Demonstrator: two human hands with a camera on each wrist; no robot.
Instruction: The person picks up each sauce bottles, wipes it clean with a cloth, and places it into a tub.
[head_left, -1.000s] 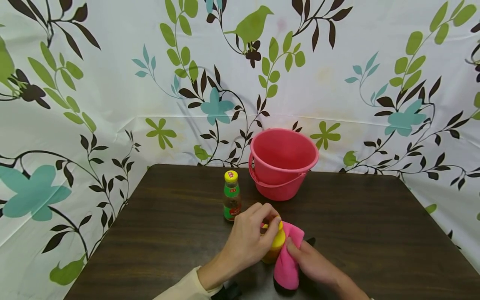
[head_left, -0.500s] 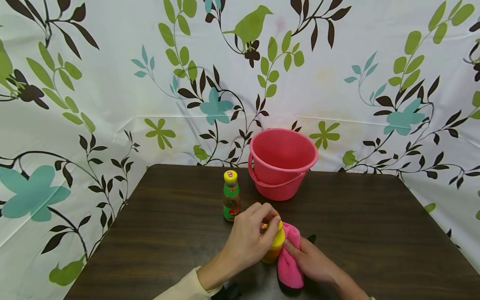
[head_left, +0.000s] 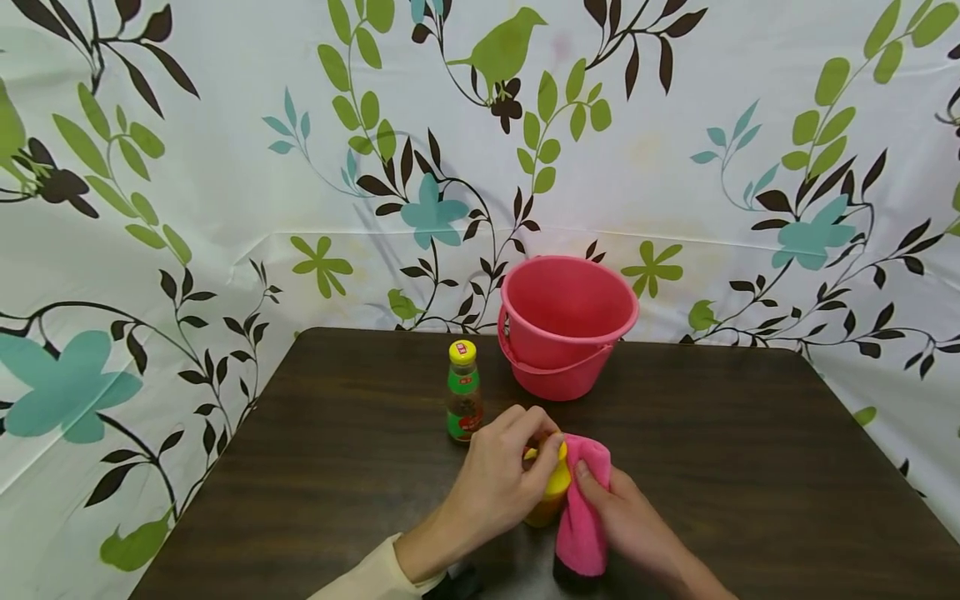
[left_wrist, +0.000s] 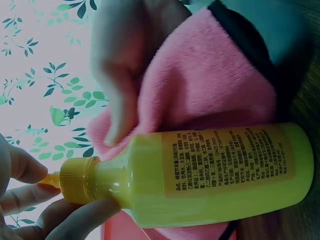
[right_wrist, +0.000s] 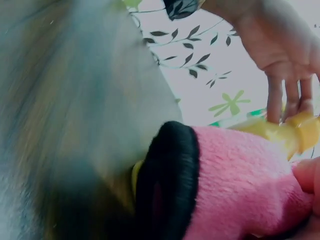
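Bottle of yellow plastic (left_wrist: 215, 175), upright on dark wooden table (head_left: 337, 467), near centre, left hand (head_left: 498, 468) pinching its orange-yellow nozzle (left_wrist: 52, 180), right hand (head_left: 626, 514) gripping black-edged pink plush cloth (head_left: 582, 529) against bottle's right side.

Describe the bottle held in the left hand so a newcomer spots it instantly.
Find the dark table and its pink bucket. Nearer the camera, the left hand grips the yellow bottle beside the pink cloth. Unlike the flat-capped, green-labelled bottle behind, its cap tapers to a narrow tip.
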